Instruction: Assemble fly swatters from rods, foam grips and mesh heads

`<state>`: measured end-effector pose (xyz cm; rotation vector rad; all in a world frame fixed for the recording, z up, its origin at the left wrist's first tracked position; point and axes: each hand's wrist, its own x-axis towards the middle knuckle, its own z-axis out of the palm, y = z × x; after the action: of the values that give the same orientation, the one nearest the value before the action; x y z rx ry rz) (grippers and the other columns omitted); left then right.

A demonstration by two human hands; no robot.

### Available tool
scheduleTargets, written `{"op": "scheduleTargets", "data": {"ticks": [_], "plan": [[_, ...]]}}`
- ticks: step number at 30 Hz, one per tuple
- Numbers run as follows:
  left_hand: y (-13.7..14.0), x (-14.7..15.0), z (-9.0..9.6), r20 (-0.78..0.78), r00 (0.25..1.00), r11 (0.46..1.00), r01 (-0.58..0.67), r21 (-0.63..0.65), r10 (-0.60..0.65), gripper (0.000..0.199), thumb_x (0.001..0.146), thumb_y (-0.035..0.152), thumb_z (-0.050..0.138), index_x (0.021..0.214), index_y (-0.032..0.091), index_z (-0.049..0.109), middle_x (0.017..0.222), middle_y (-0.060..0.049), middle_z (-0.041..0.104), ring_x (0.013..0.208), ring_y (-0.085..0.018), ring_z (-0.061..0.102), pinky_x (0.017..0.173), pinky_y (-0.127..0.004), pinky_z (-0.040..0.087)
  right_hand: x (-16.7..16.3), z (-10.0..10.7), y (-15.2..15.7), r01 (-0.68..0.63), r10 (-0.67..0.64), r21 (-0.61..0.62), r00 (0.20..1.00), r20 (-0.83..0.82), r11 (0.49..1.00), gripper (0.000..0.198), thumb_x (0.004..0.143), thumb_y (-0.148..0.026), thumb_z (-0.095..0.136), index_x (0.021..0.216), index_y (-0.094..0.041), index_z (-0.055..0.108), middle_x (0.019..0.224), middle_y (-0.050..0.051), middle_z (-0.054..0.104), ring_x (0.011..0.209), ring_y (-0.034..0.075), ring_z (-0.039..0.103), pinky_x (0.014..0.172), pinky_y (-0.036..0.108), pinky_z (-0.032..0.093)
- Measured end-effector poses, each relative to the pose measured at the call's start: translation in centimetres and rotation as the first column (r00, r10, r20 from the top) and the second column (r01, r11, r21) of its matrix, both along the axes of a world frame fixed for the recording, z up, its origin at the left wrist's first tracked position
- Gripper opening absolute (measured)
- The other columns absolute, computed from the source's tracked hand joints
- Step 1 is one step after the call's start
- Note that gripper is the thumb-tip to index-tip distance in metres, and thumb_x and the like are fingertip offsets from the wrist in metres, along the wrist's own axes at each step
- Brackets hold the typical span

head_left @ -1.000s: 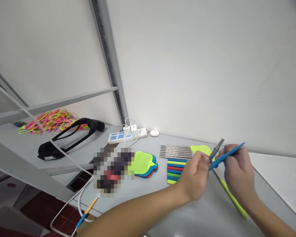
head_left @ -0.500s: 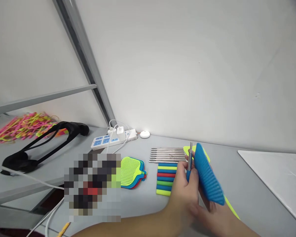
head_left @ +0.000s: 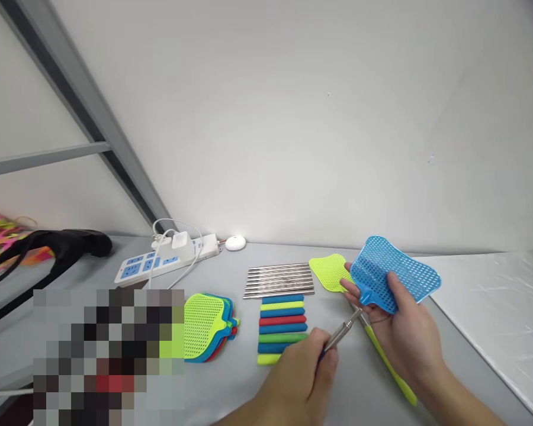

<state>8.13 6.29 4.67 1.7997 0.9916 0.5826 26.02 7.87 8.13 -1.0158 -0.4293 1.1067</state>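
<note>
The thumb and forefinger of the left hand [head_left: 304, 367] pinch a metal rod [head_left: 340, 336] near its lower end, the other fingers curled in below, and a scrap of dark blue shows at the grip, perhaps a handle, though the hand hides most of it. The rod slants up to the right, its tip just beside the narrow neck of a blue mesh head [head_left: 393, 275]; whether they touch is hard to tell. That head lies tilted in the right hand [head_left: 406, 334], the thumb pressed over its front and the fingers spread beneath, a few fingertips poking out past its left edge. Beyond and below the right hand, a yellow-green swatter [head_left: 331, 272] rests on the grey table [head_left: 222, 387], mesh end toward the wall [head_left: 293, 130] and handle toward the viewer. Left of its mesh lies a row of metal rods [head_left: 278, 281], and in front of them coloured grips [head_left: 282, 320] (blue, yellow-green, red and green), the nearest ones partly behind the left hand. Farther left sits a stack of mesh heads [head_left: 204, 325], yellow-green on top, beside a pixelated patch. A power strip [head_left: 137, 269] with white plugs stands near the wall, close to a rounded white object [head_left: 235, 243], while a white sheet [head_left: 493, 290] covers the far right
</note>
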Motion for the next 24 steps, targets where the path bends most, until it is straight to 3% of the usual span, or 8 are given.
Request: {"op": "scheduleTargets", "data": {"ticks": [2, 5, 11, 16, 24], "plan": [[-0.1, 0.1, -0.6, -0.048, 0.997, 0.998, 0.062, 0.031, -0.061, 0.031, 0.1, 0.042, 0.033, 0.098, 0.023, 0.057, 0.082, -0.004, 0.06, 0.072, -0.019, 0.052, 0.062, -0.028, 0.031, -0.1, -0.3, 0.0, -0.013, 0.012, -0.01, 0.998, -0.069, 1.0, 0.041, 0.085, -0.045, 0.065, 0.113, -0.016, 0.065, 0.118, 0.012, 0.07, 0.103, 0.032, 0.07, 0.091, 0.046, 0.058], [0.0, 0.2, -1.4, -0.073, 0.99, 0.992, 0.121, -0.021, -0.122, 0.033, 0.099, 0.042, 0.031, 0.105, 0.021, 0.056, 0.09, -0.007, 0.063, 0.077, -0.021, 0.055, 0.066, -0.029, 0.034, -0.4, -0.7, 0.0, -0.065, 0.06, -0.041, 0.99, -0.124, 0.997, 0.042, 0.085, -0.045, 0.067, 0.112, -0.013, 0.066, 0.118, 0.014, 0.07, 0.1, 0.032, 0.071, 0.091, 0.044, 0.058], [0.3, 0.5, -1.1, 0.0, 0.997, 0.984, 0.081, -0.162, -0.082, 0.04, 0.098, 0.05, 0.03, 0.106, 0.019, 0.055, 0.069, 0.0, 0.049, 0.063, -0.017, 0.045, 0.059, -0.027, 0.03, 0.0, -1.1, 0.3, -0.101, 0.091, -0.09, 0.99, -0.11, 0.991, 0.043, 0.084, -0.046, 0.068, 0.112, -0.013, 0.066, 0.122, 0.014, 0.069, 0.097, 0.031, 0.072, 0.091, 0.043, 0.057], [0.3, 0.7, -1.0, 0.05, 0.998, 0.979, 0.052, -0.195, -0.044, 0.037, 0.098, 0.049, 0.031, 0.099, 0.02, 0.054, 0.062, 0.003, 0.04, 0.058, -0.016, 0.036, 0.055, -0.027, 0.025, 0.3, -1.7, 0.7, -0.117, 0.116, -0.002, 0.99, -0.083, 0.993, 0.041, 0.088, -0.043, 0.065, 0.118, -0.014, 0.062, 0.122, 0.014, 0.068, 0.098, 0.03, 0.072, 0.089, 0.045, 0.057], [-0.7, 1.0, -1.1, 0.088, 0.994, 0.962, -0.032, -0.273, 0.058, 0.037, 0.095, 0.053, 0.037, 0.097, 0.021, 0.056, 0.059, 0.005, 0.037, 0.054, -0.015, 0.033, 0.052, -0.026, 0.023, 0.0, -1.9, 0.3, -0.117, 0.122, 0.144, 0.992, -0.021, 0.983, 0.037, 0.092, -0.041, 0.06, 0.119, -0.017, 0.062, 0.118, 0.013, 0.07, 0.101, 0.03, 0.07, 0.086, 0.045, 0.058]]}}
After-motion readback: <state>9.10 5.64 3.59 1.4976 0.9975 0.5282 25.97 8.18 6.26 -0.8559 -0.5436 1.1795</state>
